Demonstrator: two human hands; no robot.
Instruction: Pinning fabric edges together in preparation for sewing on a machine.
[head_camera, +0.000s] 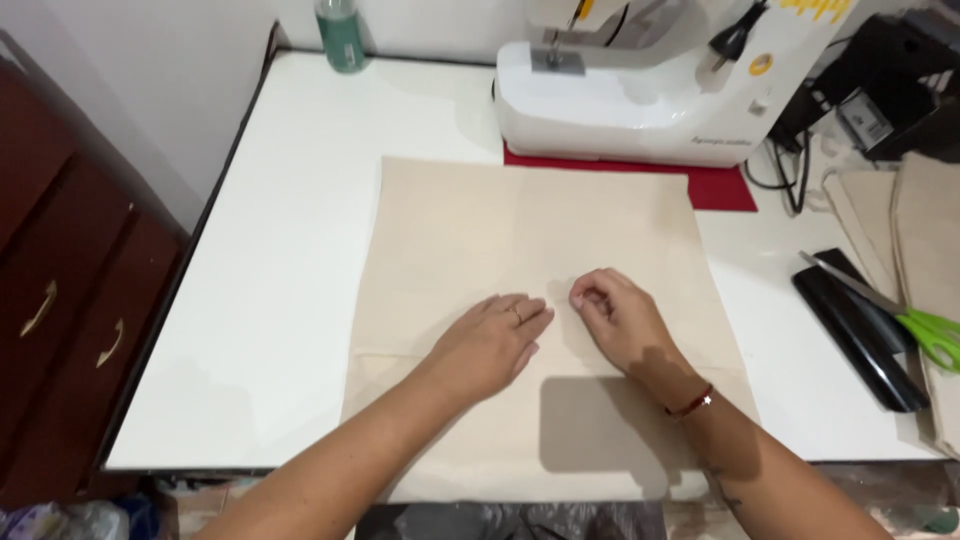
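Note:
A beige piece of fabric lies flat across the middle of the white table, its near edge hanging over the front. My left hand rests palm down on the cloth, fingers together and extended, with a ring on one finger. My right hand sits just to its right on the fabric, fingers curled in as if pinching at the cloth; whether it holds anything small is not visible. A red bracelet circles my right wrist.
A white sewing machine stands at the back on a red mat. Green-handled scissors lie over a black case at the right, beside more beige cloth. A green bottle is back left; a dark wooden drawer cabinet is left.

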